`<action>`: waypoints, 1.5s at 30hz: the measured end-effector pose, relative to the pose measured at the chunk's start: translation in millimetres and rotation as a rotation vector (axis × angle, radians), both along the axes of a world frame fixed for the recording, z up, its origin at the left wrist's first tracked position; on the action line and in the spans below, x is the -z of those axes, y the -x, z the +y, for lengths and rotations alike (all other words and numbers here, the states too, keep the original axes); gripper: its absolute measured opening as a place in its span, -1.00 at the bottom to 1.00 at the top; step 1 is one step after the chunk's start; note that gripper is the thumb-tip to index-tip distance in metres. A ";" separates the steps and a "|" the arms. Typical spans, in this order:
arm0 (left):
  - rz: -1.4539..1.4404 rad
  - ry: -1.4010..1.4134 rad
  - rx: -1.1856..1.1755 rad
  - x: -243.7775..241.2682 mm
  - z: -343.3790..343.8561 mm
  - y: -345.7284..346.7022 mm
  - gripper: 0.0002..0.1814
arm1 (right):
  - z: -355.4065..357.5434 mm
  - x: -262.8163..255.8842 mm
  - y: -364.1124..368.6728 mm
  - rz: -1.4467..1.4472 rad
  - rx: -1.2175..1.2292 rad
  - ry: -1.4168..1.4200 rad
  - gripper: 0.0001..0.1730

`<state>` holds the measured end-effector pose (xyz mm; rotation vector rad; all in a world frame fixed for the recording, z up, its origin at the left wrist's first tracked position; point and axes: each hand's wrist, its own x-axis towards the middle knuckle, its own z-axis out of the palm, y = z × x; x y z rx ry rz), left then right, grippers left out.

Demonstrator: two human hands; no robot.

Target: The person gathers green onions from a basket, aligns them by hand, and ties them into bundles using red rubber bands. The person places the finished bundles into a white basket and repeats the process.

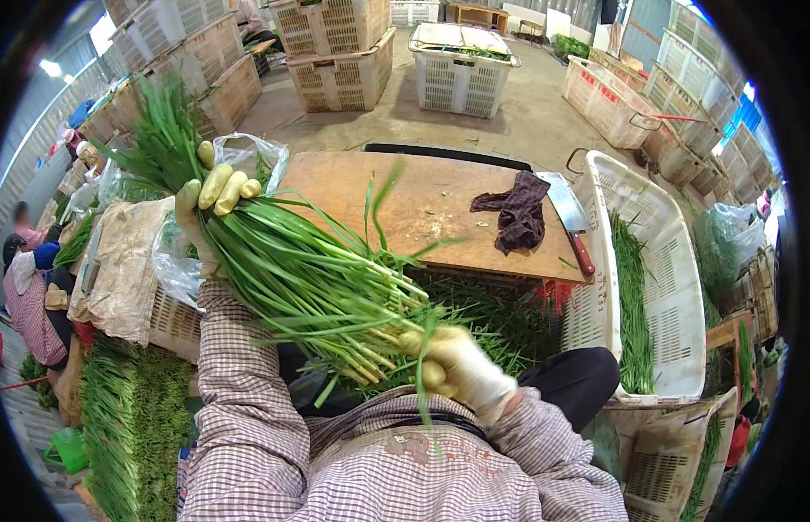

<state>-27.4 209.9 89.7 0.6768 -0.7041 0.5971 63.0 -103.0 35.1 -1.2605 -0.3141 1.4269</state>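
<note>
A large bunch of Chinese chives (313, 280) lies slantwise across my lap side, leafy tops at the upper left and pale stem ends at the lower right. My left hand (220, 196), in a pale glove with yellowish fingertips, is closed around the bunch near its leafy part. My right hand (457, 368), gloved too and blurred, is at the stem ends with some loose leaves at its fingers; its exact grip is unclear. Beyond the bunch, a wooden board (378, 196) bears a dark crumpled cloth (519, 212) and a knife with a red handle (580, 251).
A white plastic crate (695, 339) holding chives stands at the right. Loose green leaves (489, 313) lie below the board. Piled chives (130, 417) are at the lower left. Stacked crates (339, 78) stand ahead. A person (36, 293) sits at the far left.
</note>
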 end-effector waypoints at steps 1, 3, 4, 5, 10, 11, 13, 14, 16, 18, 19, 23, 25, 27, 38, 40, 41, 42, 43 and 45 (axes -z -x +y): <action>-0.011 -0.032 -0.004 -1.2 0.2 2.5 -0.55 | -6.4 9.4 -12.3 0.094 0.180 -0.043 -0.68; -0.043 -0.082 0.002 -2.9 -2.8 3.2 -0.56 | -30.7 36.6 -53.2 -0.137 0.328 -0.135 -0.68; -0.065 -0.103 0.040 -4.1 -5.9 1.0 -0.54 | -39.4 52.6 -63.9 -0.161 0.341 -0.103 -0.55; -0.090 -0.126 0.074 -7.5 -7.0 2.2 -0.54 | -40.3 60.8 -68.4 -0.180 0.342 -0.080 -0.40; -0.110 -0.147 0.223 -1.4 -23.9 -15.9 -0.52 | 15.6 29.5 -48.7 -0.470 -0.114 -0.451 -0.07; -0.101 -0.199 0.247 2.3 -25.3 -22.9 -0.51 | 30.5 11.3 -48.8 -0.584 -0.199 -0.294 -0.12; -0.045 -0.152 0.204 5.3 -32.8 -20.3 -0.53 | 62.3 -21.1 -30.3 -0.474 -0.010 -0.260 -0.38; -0.012 -0.109 0.170 9.1 -33.9 -20.4 -0.54 | 76.5 -16.4 -22.4 -0.367 0.117 -0.283 -0.44; 0.026 -0.031 0.123 15.3 -32.2 -20.4 -0.57 | 85.0 -10.8 -21.3 -0.263 0.336 -0.248 -0.62; 0.022 0.141 0.058 23.1 -30.4 -16.4 -0.58 | 62.9 -19.3 -28.0 -0.107 0.559 -0.323 -0.61; 0.025 0.223 0.021 27.6 -28.2 -12.9 -0.58 | 50.7 -21.2 -36.6 -0.007 0.628 -0.320 -0.57; 0.065 0.323 0.039 36.3 -19.5 -8.3 -0.59 | 23.0 -15.2 -39.6 0.159 0.438 -0.501 -0.62; 0.109 0.309 -0.017 37.4 -24.4 -10.7 -0.60 | 5.9 -20.4 -44.3 -0.079 0.471 -0.362 -0.62; 0.081 0.278 -0.044 33.5 -15.1 -3.7 -0.61 | -20.0 -6.1 -66.8 -0.035 0.580 -0.392 -0.63; 0.199 0.246 -0.104 29.5 -24.9 -9.7 -0.56 | 43.6 -4.8 -25.5 -1.010 0.157 -0.177 -0.53; 0.239 0.231 -0.130 31.7 -25.0 -9.7 -0.66 | 52.9 17.8 -22.6 -1.305 0.382 -0.244 -0.79; 0.259 0.224 -0.142 33.5 -24.9 -10.0 -0.70 | 42.8 19.3 -27.8 -1.601 0.357 -0.247 -0.87; 0.282 0.228 -0.158 36.8 -25.4 -9.2 -0.83 | 36.7 16.5 -29.5 -1.710 0.340 -0.259 -0.89; 0.306 0.232 -0.173 39.5 -27.1 -9.4 -0.76 | 31.3 15.0 -31.0 -1.818 0.321 -0.270 -0.91; 0.317 0.190 -0.184 41.1 -33.7 -10.6 -0.68 | 22.8 16.1 -35.5 -1.841 0.307 -0.204 -0.93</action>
